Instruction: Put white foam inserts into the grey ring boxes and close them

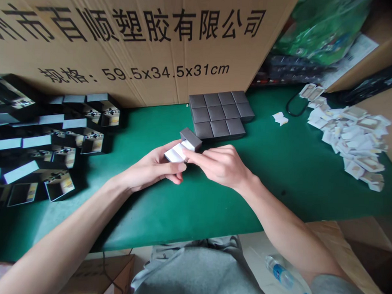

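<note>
My left hand (156, 166) is closed around a small dark jewelry box (192, 139), its lid raised and tilted back. Inside the box is a white insert (175, 153), partly covered by my fingers. The index fingertip of my right hand (224, 165) presses on this insert; its other fingers are curled in and the thumb is mostly hidden. Just behind my hands, closed dark boxes (216, 111) lie side by side in rows.
Several opened dark boxes (93, 141) stand on the left of the green table (193, 215). A heap of white inserts (353, 135) lies at right, with a loose white piece (279, 118) nearer the middle. A large cardboard carton (147, 55) rises behind. A plastic bottle (280, 272) is below the table.
</note>
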`<state>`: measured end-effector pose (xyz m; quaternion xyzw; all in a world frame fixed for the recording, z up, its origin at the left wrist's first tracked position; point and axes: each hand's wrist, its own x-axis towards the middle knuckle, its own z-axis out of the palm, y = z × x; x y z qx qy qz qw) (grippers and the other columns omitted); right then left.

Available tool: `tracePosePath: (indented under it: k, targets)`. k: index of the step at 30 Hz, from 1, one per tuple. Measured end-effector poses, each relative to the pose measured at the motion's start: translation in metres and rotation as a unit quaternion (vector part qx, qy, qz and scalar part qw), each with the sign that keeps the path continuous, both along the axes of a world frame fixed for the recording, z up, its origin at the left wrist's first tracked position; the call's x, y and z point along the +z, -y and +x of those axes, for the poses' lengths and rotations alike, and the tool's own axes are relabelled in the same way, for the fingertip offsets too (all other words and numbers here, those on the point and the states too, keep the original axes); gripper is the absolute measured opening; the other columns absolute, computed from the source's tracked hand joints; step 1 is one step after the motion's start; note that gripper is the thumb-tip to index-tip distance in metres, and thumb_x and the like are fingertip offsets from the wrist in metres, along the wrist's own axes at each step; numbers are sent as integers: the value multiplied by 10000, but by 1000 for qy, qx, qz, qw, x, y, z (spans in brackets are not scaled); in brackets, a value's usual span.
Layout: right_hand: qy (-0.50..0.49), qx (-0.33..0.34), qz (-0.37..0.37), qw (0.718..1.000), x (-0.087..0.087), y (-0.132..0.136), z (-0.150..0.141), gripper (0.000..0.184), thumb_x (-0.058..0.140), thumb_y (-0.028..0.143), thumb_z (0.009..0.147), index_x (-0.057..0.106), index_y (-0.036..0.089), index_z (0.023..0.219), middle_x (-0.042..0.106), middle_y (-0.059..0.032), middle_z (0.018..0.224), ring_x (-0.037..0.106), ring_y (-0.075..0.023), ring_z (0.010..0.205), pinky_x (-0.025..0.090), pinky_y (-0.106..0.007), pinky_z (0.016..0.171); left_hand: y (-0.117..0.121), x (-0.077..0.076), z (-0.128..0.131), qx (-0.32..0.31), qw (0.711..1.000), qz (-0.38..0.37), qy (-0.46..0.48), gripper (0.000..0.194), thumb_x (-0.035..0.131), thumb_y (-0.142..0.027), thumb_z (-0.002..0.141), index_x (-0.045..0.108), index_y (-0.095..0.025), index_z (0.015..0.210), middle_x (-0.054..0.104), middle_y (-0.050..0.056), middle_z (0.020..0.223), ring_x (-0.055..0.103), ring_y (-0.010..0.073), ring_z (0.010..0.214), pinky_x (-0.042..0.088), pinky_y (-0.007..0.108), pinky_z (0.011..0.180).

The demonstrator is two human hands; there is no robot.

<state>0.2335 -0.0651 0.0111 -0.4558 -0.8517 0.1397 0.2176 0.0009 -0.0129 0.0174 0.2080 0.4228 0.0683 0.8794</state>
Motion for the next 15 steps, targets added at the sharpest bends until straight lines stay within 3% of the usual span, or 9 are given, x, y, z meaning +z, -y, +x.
tracePosePath:
  k: [4,10,15]
  targets:
    - [19,1,43,999,2,-2,4,334,606,32,975,778,205,1203,582,94,576,544,-73,524,352,-282,528,0,-2,-2,-3,1000,-11,-3,814,938,-276,763,566,-200,1484,711,4,828,720,124,677,646,190,620]
    - [9,15,61,998,4,-1,-1,280,619,11,950,781,155,1128,580,84,590,547,-81,528,375,-290,526,-3,-2,-2,11,999,-28,42,497,785,-451,918,651,-189,1318,676,31,878,735,154,697,657,238,616]
    - [-20,24,63,998,8,-1,-1,184,652,74,982,779,119,1106,638,69,623,593,-79,544,412,-284,547,-2,-1,-3,-4,999,-23,45,534,774,-441,930,626,-193,1379,678,30,861,732,155,707,654,239,621]
